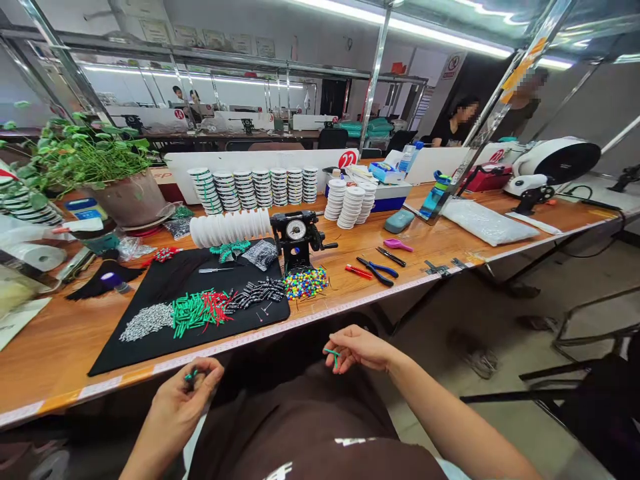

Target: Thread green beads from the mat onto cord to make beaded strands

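My left hand [184, 395] is raised over my lap near the table edge, its fingers closed on a small dark green piece [191, 376] that they partly hide. To the right, my right hand [361, 347] pinches a thin green strand [336, 357] between thumb and fingers. The hands are well apart, with no thread visible between them. On the black mat [150, 357] lie silvery small parts [146, 323], green tube-like pieces [193, 313], red ones [217, 305] and black ones [260, 291]. Multicoloured beads [306, 283] sit at its right corner.
A black hand-cranked winder [299, 240] carries a row of white spools [230, 228]. Behind stand stacked spools [253, 189]. Pliers [377, 270], a red pen-like tube [359, 272] and pink scissors [399, 245] lie right; a potted plant [133, 200] stands left. A person [453, 127] sits beyond.
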`<state>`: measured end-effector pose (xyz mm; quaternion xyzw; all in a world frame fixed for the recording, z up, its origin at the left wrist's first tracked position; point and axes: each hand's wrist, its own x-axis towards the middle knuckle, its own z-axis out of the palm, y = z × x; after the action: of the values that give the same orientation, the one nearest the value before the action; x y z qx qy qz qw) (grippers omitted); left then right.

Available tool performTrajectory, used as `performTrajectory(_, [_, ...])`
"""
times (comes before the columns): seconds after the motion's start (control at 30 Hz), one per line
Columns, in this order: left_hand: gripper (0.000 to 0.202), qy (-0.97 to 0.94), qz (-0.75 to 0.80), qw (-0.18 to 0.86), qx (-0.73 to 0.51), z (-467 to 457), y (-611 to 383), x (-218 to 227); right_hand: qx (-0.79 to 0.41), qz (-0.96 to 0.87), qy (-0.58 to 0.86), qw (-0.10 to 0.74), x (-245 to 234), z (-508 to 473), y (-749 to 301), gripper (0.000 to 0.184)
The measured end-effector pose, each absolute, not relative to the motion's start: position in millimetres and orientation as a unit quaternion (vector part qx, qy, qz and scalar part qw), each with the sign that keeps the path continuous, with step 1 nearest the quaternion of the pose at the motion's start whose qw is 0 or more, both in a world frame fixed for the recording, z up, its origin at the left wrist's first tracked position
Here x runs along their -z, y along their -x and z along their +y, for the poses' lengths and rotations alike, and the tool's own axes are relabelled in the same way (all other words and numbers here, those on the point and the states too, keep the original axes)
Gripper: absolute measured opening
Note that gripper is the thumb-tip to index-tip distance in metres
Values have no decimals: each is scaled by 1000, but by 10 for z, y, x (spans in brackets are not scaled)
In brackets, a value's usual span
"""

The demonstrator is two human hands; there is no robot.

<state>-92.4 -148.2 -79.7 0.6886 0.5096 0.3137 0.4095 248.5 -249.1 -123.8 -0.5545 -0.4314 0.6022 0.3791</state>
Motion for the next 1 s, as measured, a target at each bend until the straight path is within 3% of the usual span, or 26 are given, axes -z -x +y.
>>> performTrajectory(0.13, [38,-739,454,443,-226,-1702,658,815,-502,-502,576,405,1071,-2526,-2208,20])
performTrajectory(0.17, [36,-751,434,455,-203,-1772,562,805,-486,-527,562,412,1016,-2543,-2094,17])
performTrajectory(0.3, [27,-785,395,453,-152,-1971,273,738,-511,-585,448,444,898,-2590,-1665,28])
performTrajectory(0.43, [26,-778,402,455,-164,-2019,249,697,-513,-512,506,468,1051,-2571,-1527,23])
performTrajectory(0.57, [22,-738,406,493,-219,-1872,356,596,-509,-459,537,492,1238,-2561,-1608,42])
performTrajectory(0.67, [27,-737,462,380,-316,-1523,454,378,-462,-406,574,541,1281,-2573,-1682,52])
performTrajectory(0.73, [23,-779,496,253,-288,-1209,474,207,-441,-407,582,549,1268,-2585,-1693,51])
performTrajectory(1.0, [5,-853,451,208,-159,-468,-76,98,-500,-472,522,505,1229,-2643,-1485,37])
